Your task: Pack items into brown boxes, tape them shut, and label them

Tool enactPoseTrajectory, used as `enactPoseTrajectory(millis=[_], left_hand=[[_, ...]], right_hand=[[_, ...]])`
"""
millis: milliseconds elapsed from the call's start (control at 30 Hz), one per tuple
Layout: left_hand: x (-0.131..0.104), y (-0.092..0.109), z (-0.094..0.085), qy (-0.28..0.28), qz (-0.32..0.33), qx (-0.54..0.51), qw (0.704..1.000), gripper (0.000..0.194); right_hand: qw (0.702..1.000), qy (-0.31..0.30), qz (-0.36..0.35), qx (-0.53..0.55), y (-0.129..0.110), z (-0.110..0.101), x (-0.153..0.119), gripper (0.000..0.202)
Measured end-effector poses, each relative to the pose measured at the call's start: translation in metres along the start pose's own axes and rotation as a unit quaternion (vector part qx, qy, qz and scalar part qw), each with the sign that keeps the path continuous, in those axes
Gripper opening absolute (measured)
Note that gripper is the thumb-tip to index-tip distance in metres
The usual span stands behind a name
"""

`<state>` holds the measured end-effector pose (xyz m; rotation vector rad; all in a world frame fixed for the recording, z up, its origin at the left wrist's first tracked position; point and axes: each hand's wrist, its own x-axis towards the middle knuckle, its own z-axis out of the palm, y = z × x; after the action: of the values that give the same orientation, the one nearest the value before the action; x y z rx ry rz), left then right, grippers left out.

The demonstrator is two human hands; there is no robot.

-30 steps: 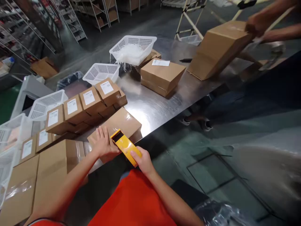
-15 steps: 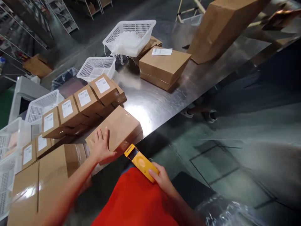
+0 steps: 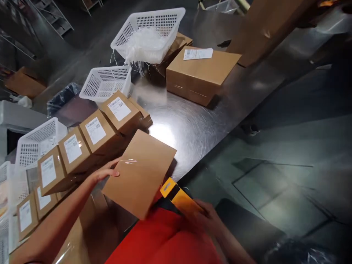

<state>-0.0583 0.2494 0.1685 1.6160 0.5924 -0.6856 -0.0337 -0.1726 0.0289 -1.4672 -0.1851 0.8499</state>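
Observation:
My left hand (image 3: 107,171) grips the left edge of a brown cardboard box (image 3: 141,170), thumb on the face turned up toward me. The box is tilted over the metal table, with a strip of shiny clear tape on that face. In my right hand (image 3: 207,216) is a yellow handheld scanner (image 3: 183,200), its front end pointing at the box's lower right side. The fingers below the scanner are partly hidden and blurred. Left of the box stands a row of smaller labelled cartons (image 3: 95,131).
On the metal table (image 3: 189,128) farther back lies a flat carton (image 3: 202,71) with a paper slip on top. A tall carton (image 3: 269,31) stands at the right. White baskets (image 3: 108,82) line the far side, one (image 3: 148,35) heaped with white stringy packing. Large cartons (image 3: 90,227) sit lower left.
My left hand went from lying spread on the box to gripping its edge, and the box has tipped up. The scanner has shifted right and down with my right hand.

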Motion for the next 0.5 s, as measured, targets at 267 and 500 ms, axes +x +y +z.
enactPoseTrajectory(millis=[267, 500], left_hand=[[0.036, -0.023, 0.011, -0.006, -0.004, -0.018, 1.000, 0.097], [-0.027, -0.018, 0.140, 0.446, 0.069, 0.443, 0.775, 0.103]], right_hand=[[0.996, 0.024, 0.029, -0.082, -0.026, -0.065, -0.016, 0.038], [0.993, -0.009, -0.010, -0.118, -0.034, -0.066, -0.012, 0.048]])
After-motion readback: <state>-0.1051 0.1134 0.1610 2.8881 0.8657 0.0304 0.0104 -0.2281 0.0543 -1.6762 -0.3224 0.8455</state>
